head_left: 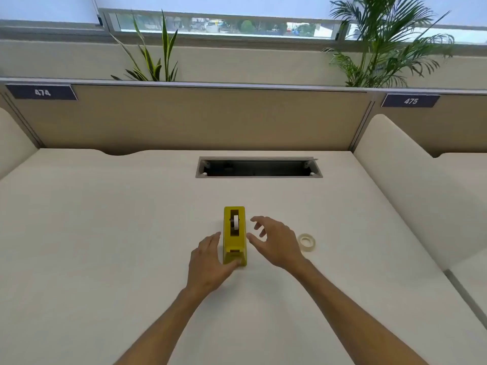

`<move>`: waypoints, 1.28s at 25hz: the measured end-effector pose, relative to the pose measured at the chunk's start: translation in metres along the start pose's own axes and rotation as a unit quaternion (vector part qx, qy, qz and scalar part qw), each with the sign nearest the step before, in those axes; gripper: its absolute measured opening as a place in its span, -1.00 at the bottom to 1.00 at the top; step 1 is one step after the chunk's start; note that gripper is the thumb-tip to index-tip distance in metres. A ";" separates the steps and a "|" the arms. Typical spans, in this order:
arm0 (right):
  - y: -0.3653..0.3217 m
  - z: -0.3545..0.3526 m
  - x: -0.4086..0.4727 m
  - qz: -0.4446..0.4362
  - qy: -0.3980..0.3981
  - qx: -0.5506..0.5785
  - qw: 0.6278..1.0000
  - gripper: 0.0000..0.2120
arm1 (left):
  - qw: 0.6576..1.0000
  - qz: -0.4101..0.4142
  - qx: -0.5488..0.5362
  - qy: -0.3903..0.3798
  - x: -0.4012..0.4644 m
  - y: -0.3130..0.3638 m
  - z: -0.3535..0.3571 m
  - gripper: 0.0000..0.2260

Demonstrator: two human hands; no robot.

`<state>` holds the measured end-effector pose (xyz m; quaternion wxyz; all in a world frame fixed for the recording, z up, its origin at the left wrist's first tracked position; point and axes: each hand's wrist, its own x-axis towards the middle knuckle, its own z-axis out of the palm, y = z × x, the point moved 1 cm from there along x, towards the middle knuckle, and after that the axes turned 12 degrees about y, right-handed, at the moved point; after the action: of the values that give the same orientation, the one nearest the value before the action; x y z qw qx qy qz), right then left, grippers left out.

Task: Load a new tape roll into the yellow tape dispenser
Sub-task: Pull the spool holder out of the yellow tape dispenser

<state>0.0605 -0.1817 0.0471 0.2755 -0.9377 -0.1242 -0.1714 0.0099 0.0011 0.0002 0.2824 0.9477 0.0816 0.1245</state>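
Note:
The yellow tape dispenser (234, 235) stands upright in the middle of the white desk (105, 233), its long axis pointing away from me. A white spool (235, 222) sits on edge in its top slot. My left hand (209, 259) lies against the dispenser's left side, with the thumb touching its near end. My right hand (276, 241) hovers just right of the dispenser, fingers spread and holding nothing. A clear tape roll (307, 242) lies flat on the desk to the right of my right hand.
An open cable tray slot (259, 167) is cut into the desk behind the dispenser. A tan partition (184, 119) with plants behind it closes off the back. Low cream dividers (408, 185) border the desk on the right and far left.

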 end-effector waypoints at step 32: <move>-0.020 0.051 0.039 -0.074 -0.029 -0.098 0.992 -0.56 | 0.993 0.008 0.032 0.109 -0.011 -0.001 0.044 -0.21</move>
<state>0.1021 -0.1313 0.0315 0.1653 -0.9529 -0.1843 -0.1751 0.0117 -0.0232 -0.0381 0.2399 0.9377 0.1087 0.2264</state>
